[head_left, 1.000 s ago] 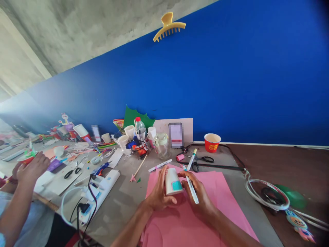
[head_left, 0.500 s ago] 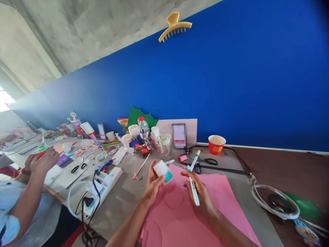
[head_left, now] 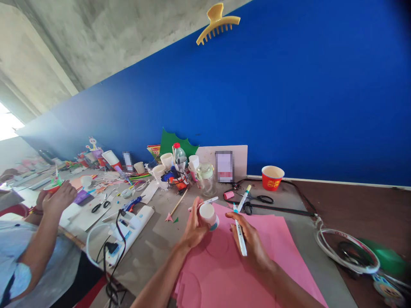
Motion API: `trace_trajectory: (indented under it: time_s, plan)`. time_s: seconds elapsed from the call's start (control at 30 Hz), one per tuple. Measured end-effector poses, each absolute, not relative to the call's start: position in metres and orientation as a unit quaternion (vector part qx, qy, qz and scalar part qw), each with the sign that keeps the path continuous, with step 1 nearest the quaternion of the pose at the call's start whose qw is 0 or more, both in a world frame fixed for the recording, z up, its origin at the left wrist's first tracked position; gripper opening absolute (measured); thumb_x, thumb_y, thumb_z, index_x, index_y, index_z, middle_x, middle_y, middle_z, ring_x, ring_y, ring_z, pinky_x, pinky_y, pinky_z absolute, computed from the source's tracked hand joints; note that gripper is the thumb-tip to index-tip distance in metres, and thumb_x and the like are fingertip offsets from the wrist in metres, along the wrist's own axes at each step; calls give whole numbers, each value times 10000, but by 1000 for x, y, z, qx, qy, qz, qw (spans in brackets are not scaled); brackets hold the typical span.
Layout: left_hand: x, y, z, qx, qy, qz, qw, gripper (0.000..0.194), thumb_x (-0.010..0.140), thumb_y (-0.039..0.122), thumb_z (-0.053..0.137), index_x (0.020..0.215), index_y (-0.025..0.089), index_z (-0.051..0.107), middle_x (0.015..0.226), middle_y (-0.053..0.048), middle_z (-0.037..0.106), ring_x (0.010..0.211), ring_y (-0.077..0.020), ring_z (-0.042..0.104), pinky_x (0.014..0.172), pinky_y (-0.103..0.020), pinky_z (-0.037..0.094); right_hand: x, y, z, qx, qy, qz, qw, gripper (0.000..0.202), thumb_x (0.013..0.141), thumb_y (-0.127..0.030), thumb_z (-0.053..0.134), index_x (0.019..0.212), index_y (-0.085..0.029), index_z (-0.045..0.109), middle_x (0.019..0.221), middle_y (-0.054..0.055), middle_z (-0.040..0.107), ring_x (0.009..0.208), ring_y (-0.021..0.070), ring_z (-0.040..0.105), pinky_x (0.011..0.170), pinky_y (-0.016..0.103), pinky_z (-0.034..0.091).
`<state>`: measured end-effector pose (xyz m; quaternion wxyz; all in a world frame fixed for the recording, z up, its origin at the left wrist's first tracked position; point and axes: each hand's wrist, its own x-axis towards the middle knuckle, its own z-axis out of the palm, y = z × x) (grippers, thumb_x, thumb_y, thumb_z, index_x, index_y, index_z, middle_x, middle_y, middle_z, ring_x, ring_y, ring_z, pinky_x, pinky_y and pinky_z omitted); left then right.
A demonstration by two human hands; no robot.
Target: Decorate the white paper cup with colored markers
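My left hand (head_left: 195, 226) is closed around a small white paper cup (head_left: 208, 212), its fingers on the cup's left side; a patch of teal shows low on the cup. In my right hand (head_left: 250, 239) is a white marker (head_left: 240, 235) with a blue tip, pointing up and away from me. Both hands hover over pink paper sheets (head_left: 263, 273), which carry faint round outlines. Beyond the right hand lies another marker (head_left: 245, 197) with a green band. A slim white marker (head_left: 209, 200) rests behind the cup.
Black-handled scissors (head_left: 261, 199) and a red paper bowl (head_left: 272, 178) are at the back right. A glass jar (head_left: 206, 179) stands behind the cup. On the left are a power strip (head_left: 135, 233), a blue glue gun (head_left: 133, 203) and a co-worker's hands (head_left: 59, 199).
My left hand has tipped the cup so its round white end now faces me more and its teal patch shows less. The right hand keeps the marker in nearly the same place.
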<state>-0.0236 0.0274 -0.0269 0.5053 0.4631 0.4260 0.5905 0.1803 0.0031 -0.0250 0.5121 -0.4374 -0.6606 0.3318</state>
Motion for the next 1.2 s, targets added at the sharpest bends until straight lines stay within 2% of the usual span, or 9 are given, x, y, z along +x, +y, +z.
trace_trajectory:
  time_s: [0.13,0.27,0.4,0.5,0.6,0.67,0.87,1.03,1.2]
  plan:
    - [-37,37,-24,420,449,677,404,620,693,331,761,1269,293,533,1384,-70,518,1282,-234,494,1019,-335,414,181,3,-24,-446,-652,326,519,324,921,-322,453,1172,-197,614,1110,124,715,981,256,707,756,322,574]
    - [-47,46,-17,346,483,742,311,369,728,446,726,1024,239,649,996,-14,660,930,-152,631,883,-289,466,180,5,-29,-429,-653,325,533,336,924,-298,454,1232,-187,531,1017,110,729,788,194,714,707,293,575]
    - [-39,35,1,397,424,735,349,292,739,462,725,740,178,658,630,23,590,577,-100,537,586,-225,433,181,8,-34,-430,-658,302,539,352,945,-268,430,1288,-197,465,971,96,731,741,173,710,669,271,575]
    - [-29,16,17,467,339,697,426,231,842,397,654,825,167,676,526,32,541,480,-87,469,524,-219,376,183,8,-35,-422,-685,242,542,385,936,-210,424,1320,-200,437,970,94,732,776,180,723,688,273,580]
    - [-22,1,26,561,236,581,541,300,922,422,552,954,149,672,484,30,524,423,-79,436,489,-216,353,185,7,-34,-406,-719,185,533,437,912,-147,420,1346,-200,419,1012,104,727,813,188,727,688,270,583]
    - [-16,-4,26,623,224,450,599,450,905,537,534,1031,123,659,603,-18,600,448,-80,455,466,-213,353,185,5,-33,-387,-741,147,529,452,905,-120,406,1350,-202,425,1042,110,720,864,203,722,727,297,588]
    - [6,-9,18,683,322,322,571,694,729,696,644,1139,146,538,806,-35,607,566,-94,504,533,-226,383,185,-1,-28,-349,-805,88,472,482,909,-190,466,1390,-213,462,1069,140,704,898,269,697,759,393,592]
    - [13,-12,13,673,373,312,558,536,726,372,781,1112,169,471,754,19,567,611,-101,490,556,-223,365,183,-2,-24,-327,-844,96,415,499,924,-271,488,1420,-216,464,1154,167,678,934,302,686,769,425,591]
    - [15,-11,11,664,393,315,553,265,734,133,633,978,164,535,733,33,501,622,-88,443,553,-215,338,181,-1,-26,-326,-840,92,423,596,883,-86,402,1457,-247,418,1201,154,667,933,280,696,753,412,596]
